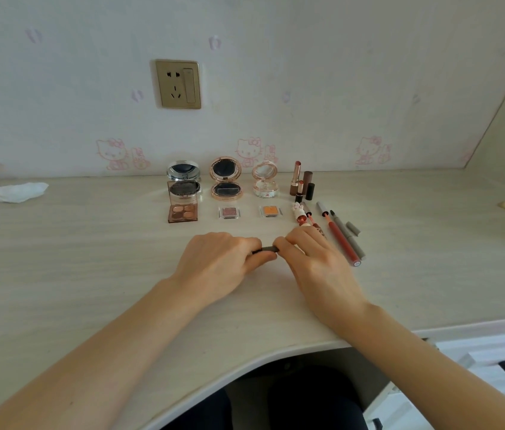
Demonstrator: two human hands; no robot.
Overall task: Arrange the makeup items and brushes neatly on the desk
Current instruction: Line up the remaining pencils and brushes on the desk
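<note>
My left hand (220, 262) and right hand (313, 262) both grip a dark pencil (265, 250) over the bench (89, 259); next, I judge, laying it beside the pens (345, 240).

Soft, even daylight fills the room, a bit dim and washed out, with a cool cast on the wall (276, 88). Shadows are faint: a pale one lies under the hands toward 6 o'clock. The open compacts (184, 172) catch small glints in their mirrors. The wide lens bends the desk (89, 259) edge at 5 o'clock, and the corners at 3 and 9 o'clock go soft and smeared.
</note>
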